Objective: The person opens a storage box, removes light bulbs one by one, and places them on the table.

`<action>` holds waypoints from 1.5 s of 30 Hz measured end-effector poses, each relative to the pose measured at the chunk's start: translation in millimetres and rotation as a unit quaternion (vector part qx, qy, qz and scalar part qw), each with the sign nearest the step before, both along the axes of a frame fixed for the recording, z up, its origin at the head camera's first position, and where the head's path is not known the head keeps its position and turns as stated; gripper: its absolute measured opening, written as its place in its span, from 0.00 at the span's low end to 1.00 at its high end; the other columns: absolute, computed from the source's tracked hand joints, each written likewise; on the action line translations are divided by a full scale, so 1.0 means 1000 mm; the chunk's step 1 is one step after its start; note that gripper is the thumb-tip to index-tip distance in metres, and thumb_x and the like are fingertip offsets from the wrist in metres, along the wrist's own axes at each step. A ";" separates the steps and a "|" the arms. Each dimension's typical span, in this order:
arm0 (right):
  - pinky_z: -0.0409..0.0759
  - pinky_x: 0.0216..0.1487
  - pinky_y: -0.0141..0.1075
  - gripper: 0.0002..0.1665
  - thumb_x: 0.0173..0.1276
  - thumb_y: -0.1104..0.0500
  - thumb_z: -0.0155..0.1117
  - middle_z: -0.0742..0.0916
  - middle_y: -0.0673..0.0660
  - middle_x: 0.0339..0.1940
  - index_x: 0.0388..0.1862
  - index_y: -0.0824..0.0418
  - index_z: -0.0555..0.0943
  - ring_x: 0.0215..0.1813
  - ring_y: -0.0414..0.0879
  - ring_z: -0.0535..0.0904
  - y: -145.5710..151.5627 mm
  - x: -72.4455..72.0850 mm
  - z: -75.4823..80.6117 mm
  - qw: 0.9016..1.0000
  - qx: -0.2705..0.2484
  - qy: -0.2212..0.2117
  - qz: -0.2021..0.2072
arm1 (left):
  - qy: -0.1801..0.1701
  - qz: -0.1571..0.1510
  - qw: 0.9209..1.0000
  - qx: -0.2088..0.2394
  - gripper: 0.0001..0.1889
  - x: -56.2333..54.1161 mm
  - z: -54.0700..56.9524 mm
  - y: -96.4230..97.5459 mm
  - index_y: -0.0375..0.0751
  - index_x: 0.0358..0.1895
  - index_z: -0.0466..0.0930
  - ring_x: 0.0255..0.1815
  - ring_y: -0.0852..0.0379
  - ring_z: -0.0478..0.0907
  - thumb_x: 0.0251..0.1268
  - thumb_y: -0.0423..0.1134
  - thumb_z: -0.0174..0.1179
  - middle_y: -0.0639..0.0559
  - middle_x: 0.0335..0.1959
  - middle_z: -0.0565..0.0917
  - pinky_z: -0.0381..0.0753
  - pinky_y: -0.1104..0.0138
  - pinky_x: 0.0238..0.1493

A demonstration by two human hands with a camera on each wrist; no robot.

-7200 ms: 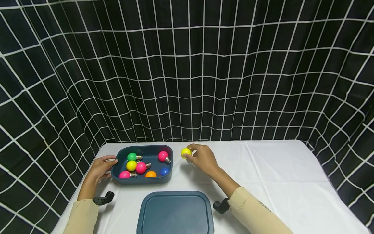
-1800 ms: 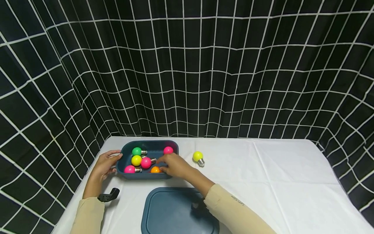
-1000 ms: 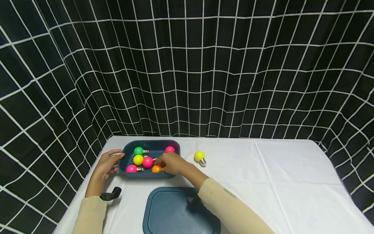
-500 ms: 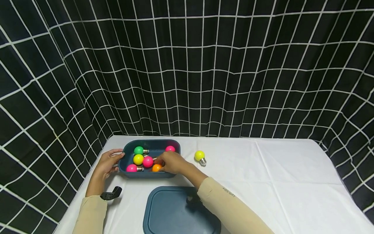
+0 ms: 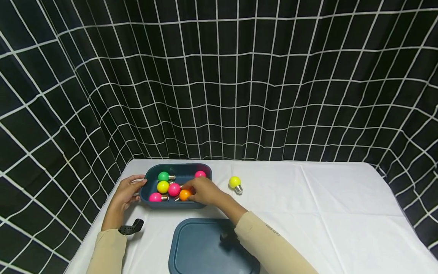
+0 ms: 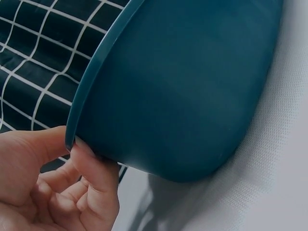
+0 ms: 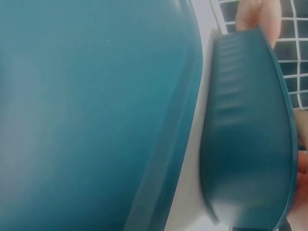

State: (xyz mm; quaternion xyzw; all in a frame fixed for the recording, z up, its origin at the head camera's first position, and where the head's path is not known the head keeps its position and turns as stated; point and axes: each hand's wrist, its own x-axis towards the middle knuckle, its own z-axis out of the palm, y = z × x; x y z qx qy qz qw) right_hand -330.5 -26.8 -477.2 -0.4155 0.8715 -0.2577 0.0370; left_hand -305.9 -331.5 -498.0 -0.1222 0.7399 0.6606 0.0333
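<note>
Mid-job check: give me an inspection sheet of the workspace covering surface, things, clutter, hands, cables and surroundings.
Surface: white cloth, lightly creased.
Things: box with several coloured bulbs inside; yellow bulb on the cloth, right of the box; lid on the near side.
Clutter: nothing seen.
Left hand: pinches the box's rim.
Right hand: in the box, fingertips at the orange bulb; grip unclear.
Cables: nothing seen.
Surroundings: dark curtain, white grid lines.
</note>
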 end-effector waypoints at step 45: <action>0.85 0.53 0.46 0.24 0.61 0.60 0.78 0.89 0.56 0.52 0.57 0.62 0.86 0.48 0.49 0.86 0.096 0.028 0.016 0.971 -0.204 -0.004 -0.123 | 0.003 -0.004 1.000 -0.001 0.26 0.000 -0.002 0.002 0.28 0.70 0.65 0.22 0.65 0.76 0.76 0.37 0.59 0.56 0.32 0.85 0.76 0.75 0.18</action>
